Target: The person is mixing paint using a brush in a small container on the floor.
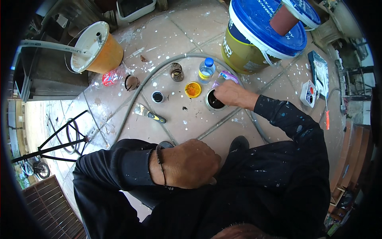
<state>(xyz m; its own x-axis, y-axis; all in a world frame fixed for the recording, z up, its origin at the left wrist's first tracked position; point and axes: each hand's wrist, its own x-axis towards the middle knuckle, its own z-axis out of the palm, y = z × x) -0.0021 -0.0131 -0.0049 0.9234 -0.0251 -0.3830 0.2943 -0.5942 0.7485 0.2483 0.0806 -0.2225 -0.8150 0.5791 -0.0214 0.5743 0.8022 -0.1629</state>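
My right hand (230,94) is closed over the rim of a small round can (208,104) with dark contents. Its fingertips are hidden at the can's mouth, so what they grip cannot be made out. My left hand (190,163), with a dark bracelet at the wrist, is curled like a fist above my lap; its palm side is hidden. Near the can stand a yellow tub (193,90) and a clear bottle (206,71) with a blue cap. Behind my right hand lies a purple packet (226,77). Farther left is a small cup (157,96) of dark liquid.
A putty knife (150,113) and a dark jar (176,72) are on the tiled floor. A grey hose (137,92) curves around them. An orange bucket (106,53) stands far left, a large blue-lidded pail (248,51) far right. A paint tray (318,71) lies at the right.
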